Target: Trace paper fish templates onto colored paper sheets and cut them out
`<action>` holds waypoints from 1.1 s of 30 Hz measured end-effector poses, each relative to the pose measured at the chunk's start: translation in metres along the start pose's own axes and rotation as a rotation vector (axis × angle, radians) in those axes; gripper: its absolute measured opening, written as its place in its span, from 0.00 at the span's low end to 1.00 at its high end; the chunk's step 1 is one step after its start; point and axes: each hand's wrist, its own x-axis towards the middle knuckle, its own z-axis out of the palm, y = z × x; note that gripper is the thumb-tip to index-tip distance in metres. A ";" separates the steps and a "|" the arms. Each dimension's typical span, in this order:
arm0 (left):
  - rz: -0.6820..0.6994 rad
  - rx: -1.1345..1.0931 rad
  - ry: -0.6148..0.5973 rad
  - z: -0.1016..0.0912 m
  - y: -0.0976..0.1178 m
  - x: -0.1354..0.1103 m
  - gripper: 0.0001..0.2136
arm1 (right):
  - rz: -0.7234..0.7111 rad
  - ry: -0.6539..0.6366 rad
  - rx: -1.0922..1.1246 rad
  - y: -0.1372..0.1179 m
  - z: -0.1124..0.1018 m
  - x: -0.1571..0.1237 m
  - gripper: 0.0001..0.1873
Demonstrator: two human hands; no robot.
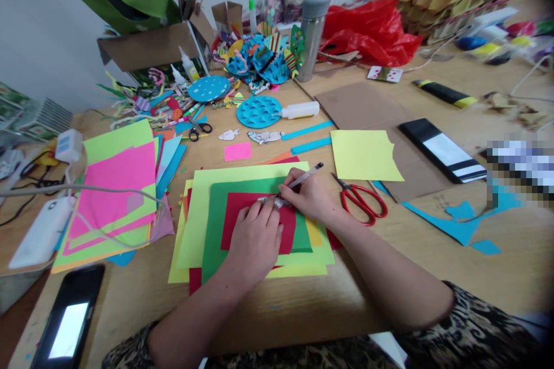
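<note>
Head — red paper [242, 214] on table [303, 307] — white wall [52, 29]

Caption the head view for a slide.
Right hand holds a pen to red paper pressed flat by left hand; red scissors alongside.

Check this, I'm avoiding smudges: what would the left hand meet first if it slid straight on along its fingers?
Likely the small grey cutout right before the left hand, then the pen; depth is unclear.
</note>
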 end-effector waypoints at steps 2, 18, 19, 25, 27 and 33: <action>-0.001 0.005 0.004 0.000 0.000 0.000 0.15 | 0.007 0.000 -0.006 0.001 -0.001 0.001 0.07; 0.005 0.063 0.015 0.000 0.002 0.001 0.17 | -0.010 -0.038 -0.118 0.000 -0.014 0.004 0.07; 0.002 0.063 0.014 0.000 0.002 0.001 0.17 | -0.008 -0.043 -0.127 0.000 -0.014 0.004 0.07; -0.010 0.051 0.016 -0.001 0.003 0.001 0.17 | 0.014 -0.046 -0.202 -0.002 -0.018 0.005 0.06; -0.015 0.052 0.014 -0.002 0.003 0.002 0.17 | 0.013 -0.045 -0.240 -0.002 -0.018 0.005 0.05; -0.008 0.060 0.020 -0.002 0.003 0.004 0.16 | 0.019 -0.052 -0.291 -0.001 -0.019 0.006 0.05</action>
